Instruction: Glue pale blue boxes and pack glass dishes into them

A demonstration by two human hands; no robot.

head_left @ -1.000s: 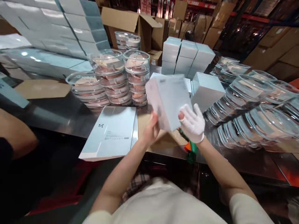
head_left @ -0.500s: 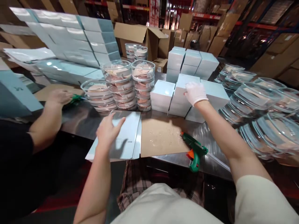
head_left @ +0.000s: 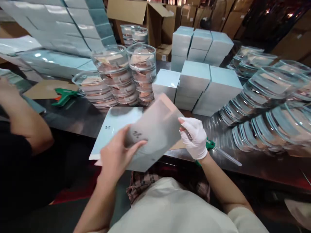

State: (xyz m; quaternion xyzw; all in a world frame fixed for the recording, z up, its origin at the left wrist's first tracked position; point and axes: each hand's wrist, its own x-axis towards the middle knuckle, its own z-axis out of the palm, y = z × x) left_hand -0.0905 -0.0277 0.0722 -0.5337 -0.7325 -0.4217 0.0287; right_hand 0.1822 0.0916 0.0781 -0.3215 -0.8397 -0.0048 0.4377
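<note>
My left hand, bare, and my right hand, in a white glove, hold a flat pale blue box blank between them above the table's near edge; it is blurred. The left grips its near left corner, the right its far right edge. Under it lies a stack of more flat blanks. A green glue gun lies on the table, mostly hidden behind my right hand. Folded pale blue boxes stand just beyond.
Stacks of clear round lidded containers stand at centre left, and more lean in rows at the right. Another person's arm is at the left, near a second glue gun. Cardboard cartons stand behind.
My right hand left the folded box it had set down among the others. Both hands came together and lifted a flat blank from the stack.
</note>
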